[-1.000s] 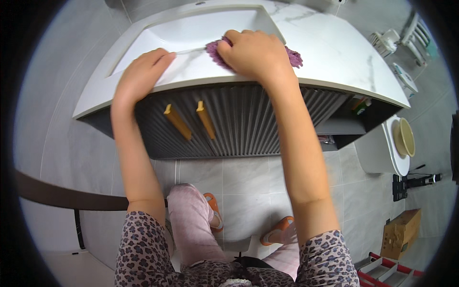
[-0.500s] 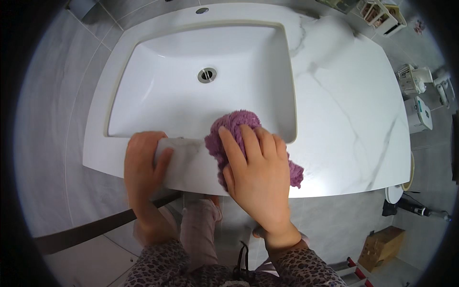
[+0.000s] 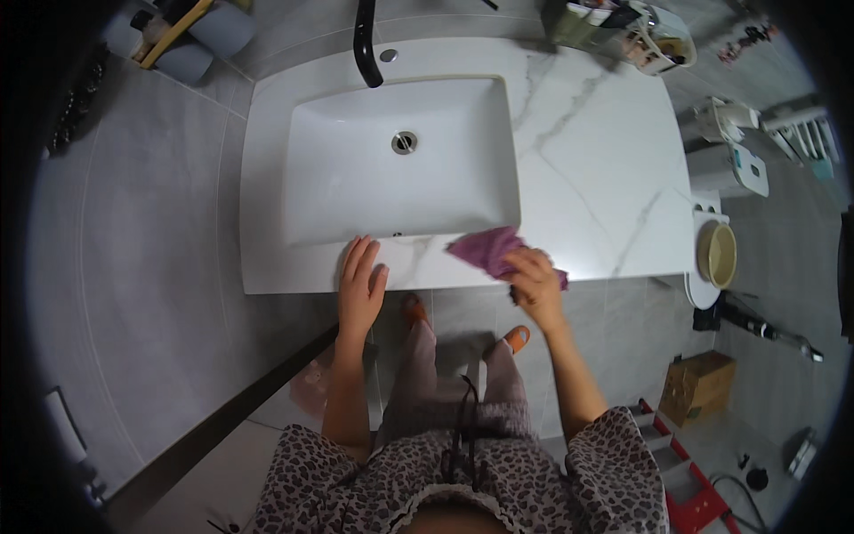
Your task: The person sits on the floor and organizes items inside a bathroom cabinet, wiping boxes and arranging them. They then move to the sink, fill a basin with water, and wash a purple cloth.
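Note:
My right hand (image 3: 536, 283) grips a purple cloth (image 3: 487, 251) at the front of the white marbled counter (image 3: 596, 191). One part of the cloth spreads leftward over the counter near the sink's front right corner; a bit hangs by the front edge. Resting on the front strip below the sink (image 3: 329, 169), my left hand (image 3: 359, 289) has its fingers stretched out and holds nothing. The white basin has a round metal drain (image 3: 405, 142).
A black faucet (image 3: 365, 44) stands behind the basin. Baskets of small items, including a white one (image 3: 658, 52), sit at the back right. Beyond the counter's right end is a toilet with a beige basin (image 3: 717, 254). A cardboard box (image 3: 697, 388) and red-and-grey ladder (image 3: 680, 472) are lower right.
My view has pulled back, showing the faucet and more floor. My right hand has drawn the cloth rightward off the basin's front rim. My left hand has shifted right, its fingers now straighter.

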`<move>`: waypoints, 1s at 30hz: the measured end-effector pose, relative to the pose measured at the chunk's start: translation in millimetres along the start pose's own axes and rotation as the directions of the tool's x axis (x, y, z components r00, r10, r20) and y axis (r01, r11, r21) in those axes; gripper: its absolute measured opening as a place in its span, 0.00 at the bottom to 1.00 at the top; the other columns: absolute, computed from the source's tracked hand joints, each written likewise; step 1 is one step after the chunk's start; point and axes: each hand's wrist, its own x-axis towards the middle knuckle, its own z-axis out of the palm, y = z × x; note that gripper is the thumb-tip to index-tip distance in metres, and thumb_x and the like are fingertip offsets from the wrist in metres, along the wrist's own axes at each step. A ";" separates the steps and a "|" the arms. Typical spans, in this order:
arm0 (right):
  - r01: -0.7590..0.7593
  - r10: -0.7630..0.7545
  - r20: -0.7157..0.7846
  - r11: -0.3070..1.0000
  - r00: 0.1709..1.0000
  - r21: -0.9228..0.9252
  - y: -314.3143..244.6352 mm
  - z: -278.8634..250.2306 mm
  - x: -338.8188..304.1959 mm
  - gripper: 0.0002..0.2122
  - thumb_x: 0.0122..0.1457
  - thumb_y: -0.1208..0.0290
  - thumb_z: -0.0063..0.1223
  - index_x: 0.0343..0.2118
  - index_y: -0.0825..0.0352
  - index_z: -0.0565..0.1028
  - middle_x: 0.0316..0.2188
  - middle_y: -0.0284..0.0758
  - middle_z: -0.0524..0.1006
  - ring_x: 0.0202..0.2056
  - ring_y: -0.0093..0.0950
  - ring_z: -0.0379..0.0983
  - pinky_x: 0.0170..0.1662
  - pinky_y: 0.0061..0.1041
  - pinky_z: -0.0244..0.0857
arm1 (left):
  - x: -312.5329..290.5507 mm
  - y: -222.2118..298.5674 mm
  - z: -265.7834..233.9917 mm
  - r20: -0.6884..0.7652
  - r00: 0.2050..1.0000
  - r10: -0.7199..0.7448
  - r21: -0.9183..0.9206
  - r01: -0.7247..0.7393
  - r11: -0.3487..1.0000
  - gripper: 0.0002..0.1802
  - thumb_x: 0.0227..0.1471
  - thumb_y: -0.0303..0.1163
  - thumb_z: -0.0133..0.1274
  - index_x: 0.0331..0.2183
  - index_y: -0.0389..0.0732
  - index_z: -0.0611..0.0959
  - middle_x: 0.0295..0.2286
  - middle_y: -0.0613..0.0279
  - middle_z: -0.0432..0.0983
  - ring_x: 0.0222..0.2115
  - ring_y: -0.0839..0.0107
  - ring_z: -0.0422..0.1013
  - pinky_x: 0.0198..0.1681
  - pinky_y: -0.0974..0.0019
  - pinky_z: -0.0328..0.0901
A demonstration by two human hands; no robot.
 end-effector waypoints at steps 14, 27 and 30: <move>-0.636 0.542 -0.394 0.755 0.742 -0.158 66.2 -60.1 11.0 0.19 0.41 0.85 0.39 0.40 0.70 0.69 0.38 0.46 0.71 0.40 0.45 0.67 0.44 0.38 0.61 | -12.4 30.2 -85.1 0.023 0.990 -0.139 -0.227 0.141 0.964 0.15 0.50 0.26 0.48 0.43 0.37 0.74 0.48 0.56 0.66 0.48 0.59 0.63 0.50 0.63 0.59; -0.346 0.268 -0.253 0.870 0.930 -0.350 19.3 -27.1 -11.0 0.26 0.39 0.79 0.52 0.48 0.56 0.69 0.46 0.37 0.68 0.49 0.38 0.62 0.52 0.34 0.59 | 35.4 72.8 -62.5 0.172 0.985 0.026 -0.258 0.019 0.966 0.13 0.50 0.24 0.47 0.41 0.37 0.76 0.46 0.57 0.68 0.47 0.62 0.65 0.48 0.65 0.61; -0.487 0.371 -0.327 0.753 0.869 -0.442 78.6 -96.0 -42.0 0.26 0.42 0.74 0.50 0.50 0.57 0.67 0.48 0.39 0.67 0.51 0.38 0.60 0.54 0.35 0.55 | 43.0 103.6 -41.1 0.177 0.983 0.048 -0.260 -0.001 0.966 0.13 0.50 0.24 0.47 0.40 0.37 0.76 0.46 0.57 0.68 0.47 0.62 0.65 0.48 0.65 0.61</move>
